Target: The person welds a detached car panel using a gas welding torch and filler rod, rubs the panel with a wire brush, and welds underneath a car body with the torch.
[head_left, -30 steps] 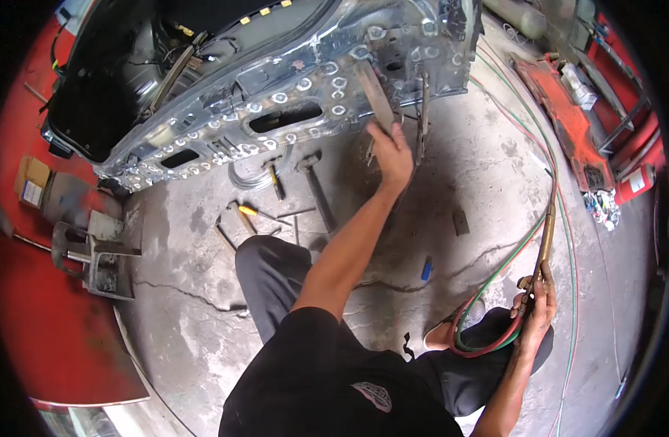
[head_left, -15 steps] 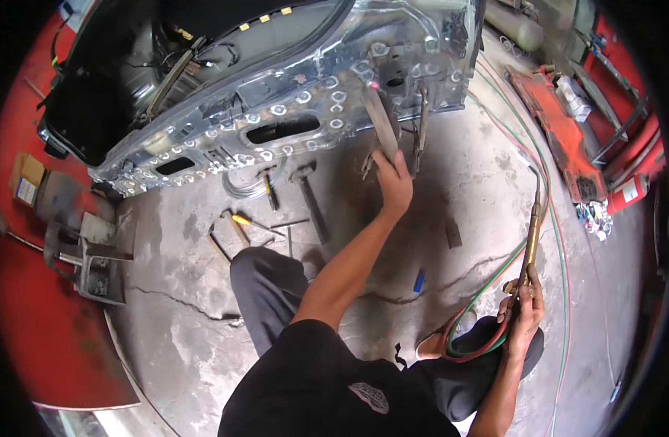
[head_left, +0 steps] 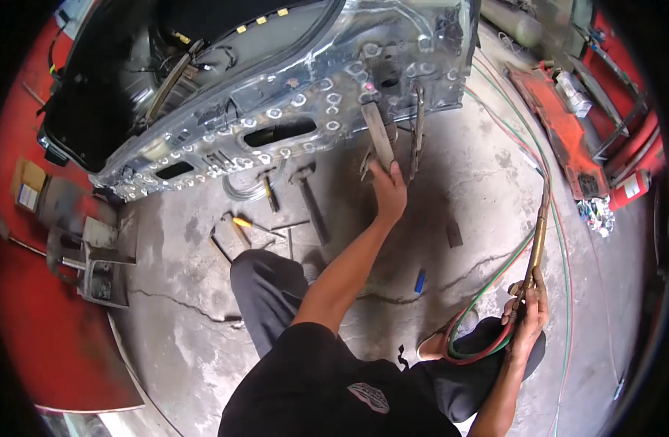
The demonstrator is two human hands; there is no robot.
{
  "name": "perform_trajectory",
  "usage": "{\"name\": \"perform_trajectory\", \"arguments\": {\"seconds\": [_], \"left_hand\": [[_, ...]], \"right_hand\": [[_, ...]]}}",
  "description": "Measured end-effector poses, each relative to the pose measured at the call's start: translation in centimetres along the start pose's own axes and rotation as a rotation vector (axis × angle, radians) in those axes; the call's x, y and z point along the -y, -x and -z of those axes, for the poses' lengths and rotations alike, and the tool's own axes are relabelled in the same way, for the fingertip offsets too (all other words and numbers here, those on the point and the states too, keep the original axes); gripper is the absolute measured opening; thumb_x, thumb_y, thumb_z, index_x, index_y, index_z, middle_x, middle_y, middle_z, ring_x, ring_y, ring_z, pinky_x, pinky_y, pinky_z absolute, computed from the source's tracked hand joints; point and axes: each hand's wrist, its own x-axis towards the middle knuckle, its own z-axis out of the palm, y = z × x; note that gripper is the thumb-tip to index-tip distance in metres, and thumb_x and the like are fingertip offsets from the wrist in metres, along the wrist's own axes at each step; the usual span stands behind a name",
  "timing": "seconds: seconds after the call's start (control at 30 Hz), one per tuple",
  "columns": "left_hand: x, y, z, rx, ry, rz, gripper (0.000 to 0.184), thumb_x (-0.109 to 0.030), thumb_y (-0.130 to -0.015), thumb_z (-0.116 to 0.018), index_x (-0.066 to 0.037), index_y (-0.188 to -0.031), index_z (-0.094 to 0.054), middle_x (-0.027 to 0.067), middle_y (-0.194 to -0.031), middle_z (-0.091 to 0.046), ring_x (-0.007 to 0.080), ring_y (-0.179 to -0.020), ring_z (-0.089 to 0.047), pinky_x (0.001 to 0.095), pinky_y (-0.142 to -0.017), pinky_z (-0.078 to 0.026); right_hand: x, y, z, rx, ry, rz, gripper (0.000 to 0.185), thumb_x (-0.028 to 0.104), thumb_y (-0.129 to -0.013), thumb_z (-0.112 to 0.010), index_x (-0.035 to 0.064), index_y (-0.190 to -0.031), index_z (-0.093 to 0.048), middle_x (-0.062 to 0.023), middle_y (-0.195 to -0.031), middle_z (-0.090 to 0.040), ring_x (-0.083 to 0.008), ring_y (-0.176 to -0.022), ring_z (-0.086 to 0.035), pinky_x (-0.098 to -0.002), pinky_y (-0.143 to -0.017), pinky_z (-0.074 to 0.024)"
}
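Note:
My left hand (head_left: pixel 389 191) is closed round the lower end of a long, flat, grey-brown bar (head_left: pixel 380 135); I cannot tell its material. The bar's far end is just below a small glowing pink spot (head_left: pixel 369 87) on the bare metal car panel (head_left: pixel 298 80). Beside the bar, locking pliers (head_left: pixel 420 135) hang at the panel's lower edge. Off to the right, my right hand (head_left: pixel 527 304) grips a brass gas torch (head_left: pixel 540 237) by its handle, tip pointing away from me. Red and green hoses (head_left: pixel 480 355) run from it. No flame shows.
Hammers (head_left: pixel 311 204), a yellow-handled screwdriver (head_left: pixel 254 226) and coiled wire (head_left: pixel 253 188) lie on the cracked concrete floor. A blue object (head_left: pixel 420 281) lies nearer me. Left is a steel stand (head_left: pixel 105 273); right are a red floor jack (head_left: pixel 557 127) and trailing hoses.
The bar in my left hand has drawn back slightly towards me, away from the glowing spot, which now shows fully. The torch has stayed in my right hand and tilted slightly.

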Motion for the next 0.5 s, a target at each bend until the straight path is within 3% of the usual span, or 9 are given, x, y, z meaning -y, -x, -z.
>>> {"name": "perform_trajectory", "arguments": {"seconds": [0.13,0.2,0.3,0.33,0.4,0.5], "left_hand": [[0.1,-2.7,-1.2,0.069,0.115,0.257,0.035,-0.021,-0.107,-0.053,0.006,-0.126,-0.041,0.0287,-0.102,-0.062,0.0453,-0.093,-0.063,0.0463,-0.083,-0.048],[-0.2,-2.0,-0.5,0.039,-0.008,0.203,0.036,-0.021,-0.107,-0.053,0.006,-0.128,-0.04,0.029,-0.106,-0.062,0.047,-0.095,-0.063,0.0461,-0.084,-0.048],[1.0,-0.6,0.3,0.009,0.031,-0.066,0.034,-0.019,-0.106,-0.053,0.006,-0.125,-0.041,0.0282,-0.101,-0.062,0.0479,-0.091,-0.061,0.0468,-0.08,-0.047],[1.6,-0.7,0.4,0.004,-0.019,-0.076,0.03,-0.018,-0.106,-0.054,0.004,-0.122,-0.041,0.0282,-0.095,-0.063,0.0487,-0.087,-0.061,0.0483,-0.076,-0.046],[-0.1,-3.4,0.2,0.068,0.047,0.133,0.031,-0.019,-0.105,-0.054,0.004,-0.121,-0.04,0.0294,-0.093,-0.064,0.0506,-0.087,-0.064,0.0501,-0.075,-0.049],[-0.9,-3.6,1.5,0.04,-0.125,0.031,0.033,-0.018,-0.105,-0.055,0.004,-0.124,-0.041,0.0315,-0.094,-0.065,0.0515,-0.089,-0.064,0.0527,-0.074,-0.047]], "right_hand": [[-0.5,0.2,0.3,0.018,-0.012,0.024,0.064,0.03,-0.101,-0.06,-0.0051,-0.151,-0.042,-0.0111,-0.096,-0.064,-0.0085,-0.054,-0.056,-0.021,-0.042,-0.0447],[-0.4,0.5,0.2,0.019,0.0,-0.019,0.063,0.029,-0.101,-0.06,-0.0047,-0.151,-0.043,-0.0112,-0.096,-0.064,-0.0086,-0.054,-0.056,-0.021,-0.042,-0.0448],[0.2,0.3,0.1,0.012,-0.025,-0.007,0.06,0.027,-0.102,-0.059,-0.0039,-0.15,-0.044,-0.0111,-0.097,-0.063,-0.0091,-0.055,-0.056,-0.0212,-0.043,-0.0449],[-0.1,0.3,0.2,0.01,-0.027,0.0,0.06,0.027,-0.102,-0.059,-0.0039,-0.151,-0.044,-0.011,-0.097,-0.063,-0.0092,-0.055,-0.057,-0.0213,-0.043,-0.0449],[-0.3,0.5,0.3,0.011,-0.023,0.004,0.06,0.026,-0.102,-0.058,-0.0039,-0.151,-0.043,-0.0111,-0.097,-0.063,-0.0096,-0.055,-0.057,-0.0215,-0.043,-0.045],[-0.3,0.8,0.6,0.03,-0.023,0.017,0.06,0.026,-0.101,-0.058,-0.0036,-0.152,-0.043,-0.0113,-0.098,-0.063,-0.0098,-0.054,-0.057,-0.0216,-0.042,-0.0451]]}}
